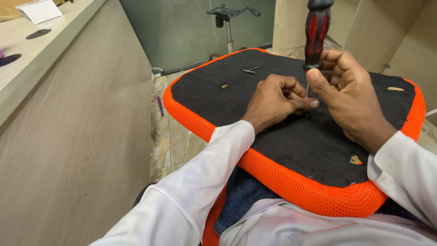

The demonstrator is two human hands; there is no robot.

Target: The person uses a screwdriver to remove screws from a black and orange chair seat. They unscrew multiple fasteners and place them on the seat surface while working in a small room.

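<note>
An upturned chair seat (227, 98), black underneath with an orange mesh edge, rests on my lap. My right hand (350, 98) holds a red and black screwdriver (315, 34) upright, its shaft pointing down onto the seat's underside. My left hand (275, 101) pinches at the shaft's tip, steadying it against the black fabric. Whether a screw sits under the tip is hidden by my fingers. Two loose screws (250, 70) lie on the seat farther back.
A wooden desk side panel (77, 136) rises at my left, with a countertop (27, 50) above. A chair base mechanism on a gas cylinder (227, 23) stands behind the seat. A purple pen-like object (160, 105) lies on the tiled floor.
</note>
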